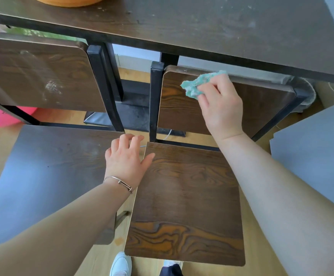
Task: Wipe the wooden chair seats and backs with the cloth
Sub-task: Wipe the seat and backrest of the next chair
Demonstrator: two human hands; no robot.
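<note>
Right now both bare arms reach forward and down over two wooden chairs tucked against a dark table [202, 22]. The right arm is stretched up and out, with the right hand [221, 104] seen back-up and its fingers curled round a bunched teal cloth [197, 85]. The cloth sticks out past the fingertips, up and to the left, and lies against the upper left part of the right chair back [261, 108], close under the table edge. The left arm comes in lower, with a thin bracelet [120, 183] at the wrist. The left hand [126, 158] holds nothing, palm down, fingers loosely spread and only slightly bent. It sits over the gap between the two seats: the thumb touches the far left edge of the right chair seat [186, 196], and the fingers lie over the far right corner of the left chair seat [48, 166]. The cloth is well apart from the left hand, above and to its right. The left chair back [32, 70] shows pale dusty smears. A white shoe [120, 263] shows on the floor at the bottom edge.
</note>
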